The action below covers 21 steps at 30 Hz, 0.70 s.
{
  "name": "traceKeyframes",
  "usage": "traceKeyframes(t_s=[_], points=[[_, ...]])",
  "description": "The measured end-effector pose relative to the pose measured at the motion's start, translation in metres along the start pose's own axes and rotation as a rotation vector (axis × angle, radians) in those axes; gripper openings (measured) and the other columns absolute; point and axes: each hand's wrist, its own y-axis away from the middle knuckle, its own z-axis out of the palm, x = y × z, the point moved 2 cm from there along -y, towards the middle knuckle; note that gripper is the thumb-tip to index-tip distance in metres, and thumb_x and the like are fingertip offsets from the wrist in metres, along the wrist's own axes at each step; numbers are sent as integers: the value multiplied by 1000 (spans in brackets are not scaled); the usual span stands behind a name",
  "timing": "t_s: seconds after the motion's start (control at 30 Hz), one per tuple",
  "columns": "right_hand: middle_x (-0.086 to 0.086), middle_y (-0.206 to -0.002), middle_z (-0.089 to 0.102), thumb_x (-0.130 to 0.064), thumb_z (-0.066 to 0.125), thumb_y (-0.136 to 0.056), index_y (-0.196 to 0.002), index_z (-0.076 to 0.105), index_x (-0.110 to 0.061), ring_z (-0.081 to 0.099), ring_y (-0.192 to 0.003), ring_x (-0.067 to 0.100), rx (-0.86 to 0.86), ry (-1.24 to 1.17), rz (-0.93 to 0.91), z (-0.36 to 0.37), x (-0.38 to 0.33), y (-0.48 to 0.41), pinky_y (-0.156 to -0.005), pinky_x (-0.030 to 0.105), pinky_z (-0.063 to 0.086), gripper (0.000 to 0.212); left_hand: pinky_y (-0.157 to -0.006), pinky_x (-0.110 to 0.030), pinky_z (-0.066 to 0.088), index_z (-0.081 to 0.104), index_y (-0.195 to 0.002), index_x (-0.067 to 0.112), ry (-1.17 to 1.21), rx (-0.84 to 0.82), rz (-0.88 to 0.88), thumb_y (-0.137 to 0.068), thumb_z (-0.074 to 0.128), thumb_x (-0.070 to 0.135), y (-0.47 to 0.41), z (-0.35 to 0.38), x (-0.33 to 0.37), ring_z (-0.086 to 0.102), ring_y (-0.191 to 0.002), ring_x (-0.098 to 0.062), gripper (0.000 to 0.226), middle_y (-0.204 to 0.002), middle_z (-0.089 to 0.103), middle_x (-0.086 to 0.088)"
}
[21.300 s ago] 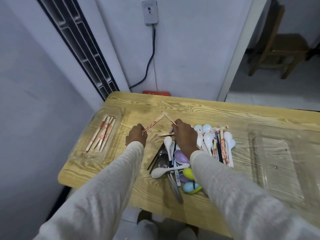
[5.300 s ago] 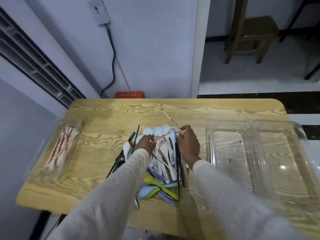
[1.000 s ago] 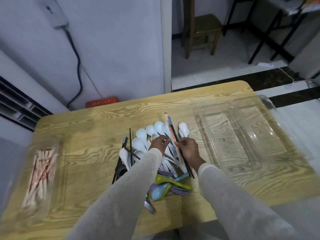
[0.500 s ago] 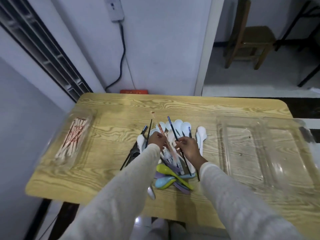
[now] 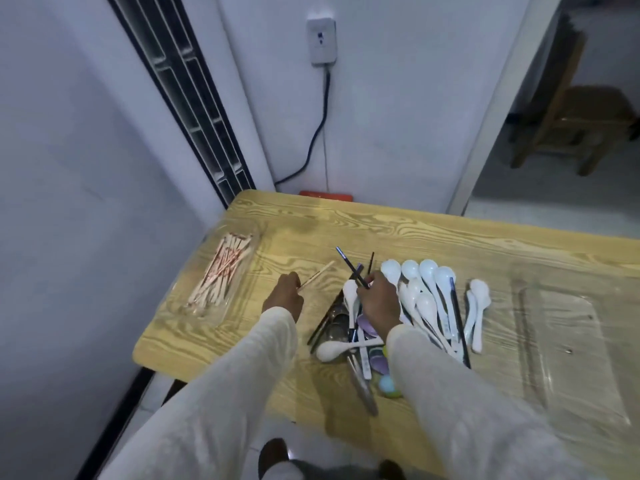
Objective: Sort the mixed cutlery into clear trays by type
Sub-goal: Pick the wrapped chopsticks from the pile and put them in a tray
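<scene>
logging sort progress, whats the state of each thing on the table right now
left hand, pinching a wooden chopstick by one end
right hand, gripping a dark chopstick
left clear tray, holds sorted red-printed chopsticks
right clear tray, no cutlery seen in it
white spoons, unsorted, fanned out side by side
metal spoons, unsorted, partly under other cutlery
</scene>
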Motion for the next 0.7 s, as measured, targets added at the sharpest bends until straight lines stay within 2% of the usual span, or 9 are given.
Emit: traceKeyframes(t_s=[0.17,0.3,0.4,0.57,0.63,0.7], points=[[12,-96,66,-16,56,-86,-100,60,-11,62,-93,32,38,-14,20,65,-38,1,-72,32,44,15,-83,-36,44,50,-108,6,109,43,-26,-87,47,2,-35,-38,-80,55,-98,-32,22,-117,50,-15],[14,-98,68,-14,57,-86,-98,61,-11,62,-92,33,38,-44,32,132,-76,11,-66,29,38,12,-79,-34,44,53,-104,2,237,89,-72,-83,53,1,-69,-76,-149,56,-92,-35,21,-109,55,-23],[13,-96,68,-17,58,-87,-97,61,-13,63,-88,34,21,-51,52,176,-102,18,-64,29,39,11,-86,-35,42,51,-110,-1,281,108,-81,-86,52,1,-93,-98,-181,54,-99,-33,24,-113,54,-20],[15,-89,67,-11,58,-86,-95,62,-10,61,-76,31,83,-87,93,222,-137,25,-61,28,42,10,-98,-39,40,45,-127,2,197,66,-32,-89,54,7,-119,-115,-207,48,-119,-36,40,-130,46,-20],[12,-84,64,-9,58,-87,-98,63,-9,59,-70,27,87,-120,125,235,-152,22,-64,37,52,12,-100,-39,37,41,-132,5,146,25,9,-90,53,9,-126,-117,-214,44,-123,-35,44,-136,41,-18],[10,-88,63,-7,57,-87,-101,62,-8,62,-76,28,81,-151,154,246,-165,16,-70,42,56,15,-101,-38,37,41,-134,8,89,11,83,-91,51,11,-130,-119,-220,42,-125,-33,44,-138,43,-15]])
